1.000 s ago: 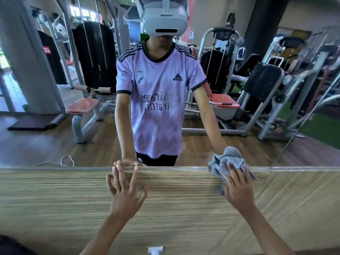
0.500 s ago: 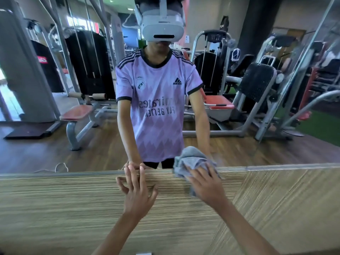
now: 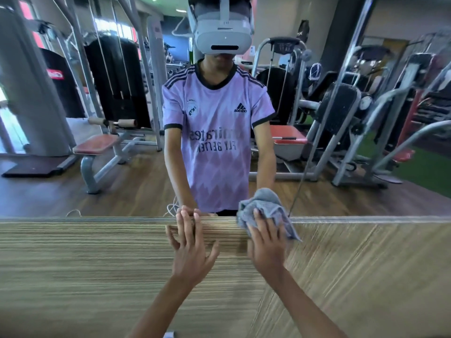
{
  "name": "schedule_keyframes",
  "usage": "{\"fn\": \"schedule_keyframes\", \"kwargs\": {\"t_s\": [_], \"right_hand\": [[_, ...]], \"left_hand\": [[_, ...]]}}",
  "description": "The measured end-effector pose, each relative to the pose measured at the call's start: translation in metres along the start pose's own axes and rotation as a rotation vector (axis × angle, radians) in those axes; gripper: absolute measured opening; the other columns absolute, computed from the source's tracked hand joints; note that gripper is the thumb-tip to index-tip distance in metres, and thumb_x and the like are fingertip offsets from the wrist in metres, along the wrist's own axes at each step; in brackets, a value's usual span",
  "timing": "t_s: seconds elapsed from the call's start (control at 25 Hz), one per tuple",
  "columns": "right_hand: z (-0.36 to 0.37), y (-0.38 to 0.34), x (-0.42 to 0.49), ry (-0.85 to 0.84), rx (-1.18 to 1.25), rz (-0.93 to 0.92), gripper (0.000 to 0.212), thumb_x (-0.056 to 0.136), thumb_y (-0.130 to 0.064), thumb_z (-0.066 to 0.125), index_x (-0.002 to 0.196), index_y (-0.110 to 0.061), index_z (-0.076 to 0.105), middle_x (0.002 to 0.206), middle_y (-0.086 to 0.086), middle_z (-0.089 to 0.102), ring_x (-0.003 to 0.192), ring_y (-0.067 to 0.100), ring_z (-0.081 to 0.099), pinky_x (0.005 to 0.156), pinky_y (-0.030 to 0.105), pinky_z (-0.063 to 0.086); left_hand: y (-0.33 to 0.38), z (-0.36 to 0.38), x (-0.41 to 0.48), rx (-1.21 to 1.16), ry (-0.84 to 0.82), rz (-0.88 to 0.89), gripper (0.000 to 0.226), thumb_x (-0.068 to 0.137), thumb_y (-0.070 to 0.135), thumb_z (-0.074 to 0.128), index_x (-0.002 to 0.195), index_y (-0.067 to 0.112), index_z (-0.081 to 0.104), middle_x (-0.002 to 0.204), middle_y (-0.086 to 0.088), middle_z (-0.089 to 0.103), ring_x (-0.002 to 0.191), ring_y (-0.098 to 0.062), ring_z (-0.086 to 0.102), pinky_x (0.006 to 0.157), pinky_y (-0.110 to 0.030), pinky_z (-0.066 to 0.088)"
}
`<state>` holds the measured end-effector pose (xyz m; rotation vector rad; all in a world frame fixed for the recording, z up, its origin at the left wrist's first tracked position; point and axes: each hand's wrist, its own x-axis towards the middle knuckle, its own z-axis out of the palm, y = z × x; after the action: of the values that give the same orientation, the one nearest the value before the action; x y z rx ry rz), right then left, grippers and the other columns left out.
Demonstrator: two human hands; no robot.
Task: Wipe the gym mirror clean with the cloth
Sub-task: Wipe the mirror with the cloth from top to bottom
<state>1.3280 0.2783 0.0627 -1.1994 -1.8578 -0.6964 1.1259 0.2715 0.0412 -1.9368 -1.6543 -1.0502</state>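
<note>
The gym mirror (image 3: pixel 117 189) fills the upper half of the head view and reflects me and the gym machines. A crumpled grey cloth (image 3: pixel 264 203) lies against the mirror's bottom edge, just right of centre. My right hand (image 3: pixel 266 242) presses it to the glass and the panel with fingers stretched out over it. My left hand (image 3: pixel 190 250) rests flat with fingers spread on the striped wood panel (image 3: pixel 73 264) below the mirror, its fingertips reaching the glass. The two hands are a short gap apart.
The striped panel runs across the whole lower half and angles away at the right (image 3: pixel 366 276). A slanted mirror joint (image 3: pixel 341 81) rises at the right. A small white object (image 3: pixel 169 334) shows at the bottom edge.
My right hand swept the cloth leftward along the mirror's bottom edge, closing in on the left hand. The left hand stayed flat on the panel.
</note>
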Motion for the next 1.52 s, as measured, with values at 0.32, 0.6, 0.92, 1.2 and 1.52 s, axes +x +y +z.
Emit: {"fn": "schedule_keyframes", "kwargs": {"t_s": [0.32, 0.6, 0.92, 1.2, 1.52], "right_hand": [[-0.046, 0.093, -0.007, -0.024, -0.133, -0.064, 0.032, 0.092, -0.01, 0.043, 0.106, -0.01, 0.071, 0.144, 0.006, 0.049, 0.122, 0.031, 0.052, 0.118, 0.051, 0.024], [-0.009, -0.017, 0.006, -0.009, 0.092, 0.047, 0.039, 0.088, -0.014, 0.049, 0.126, -0.019, 0.056, 0.149, 0.002, 0.044, 0.135, 0.027, 0.044, 0.12, 0.048, 0.02], [-0.043, 0.078, 0.012, 0.012, -0.089, -0.107, 0.04, 0.092, -0.019, 0.045, 0.131, -0.024, 0.054, 0.158, -0.004, 0.031, 0.134, 0.027, 0.043, 0.116, 0.057, 0.026], [-0.009, 0.0, 0.067, 0.11, -0.029, -0.053, 0.045, 0.1, -0.031, 0.04, 0.145, -0.032, 0.041, 0.164, 0.0, 0.017, 0.144, 0.027, 0.031, 0.121, 0.054, 0.01], [-0.025, 0.02, 0.109, 0.377, -0.043, 0.147, 0.053, 0.09, -0.026, 0.047, 0.143, -0.028, 0.044, 0.166, -0.002, 0.011, 0.15, 0.025, 0.017, 0.12, 0.055, 0.01]], "left_hand": [[0.033, 0.015, -0.008, 0.051, 0.018, 0.03, 0.097, 0.082, 0.05, 0.05, 0.158, 0.008, 0.008, 0.166, -0.015, -0.002, 0.153, -0.032, 0.002, 0.121, -0.057, 0.003], [0.035, 0.018, -0.009, 0.062, 0.087, 0.026, 0.079, 0.085, 0.047, 0.05, 0.151, 0.008, 0.03, 0.165, -0.014, 0.01, 0.153, -0.028, 0.01, 0.119, -0.056, 0.013], [0.02, 0.004, -0.006, 0.061, 0.128, 0.129, 0.067, 0.082, 0.038, 0.059, 0.145, 0.021, 0.043, 0.153, -0.012, 0.029, 0.142, -0.029, 0.032, 0.106, -0.053, 0.033], [0.017, -0.025, 0.068, 0.053, 0.278, 0.11, 0.062, 0.093, 0.037, 0.053, 0.15, 0.019, 0.037, 0.153, -0.025, 0.022, 0.152, -0.033, 0.01, 0.117, -0.058, 0.023], [-0.015, -0.02, 0.093, 0.166, 0.375, 0.19, 0.077, 0.094, 0.05, 0.048, 0.159, 0.028, 0.015, 0.166, -0.015, -0.006, 0.153, -0.032, -0.002, 0.119, -0.059, 0.006]]}}
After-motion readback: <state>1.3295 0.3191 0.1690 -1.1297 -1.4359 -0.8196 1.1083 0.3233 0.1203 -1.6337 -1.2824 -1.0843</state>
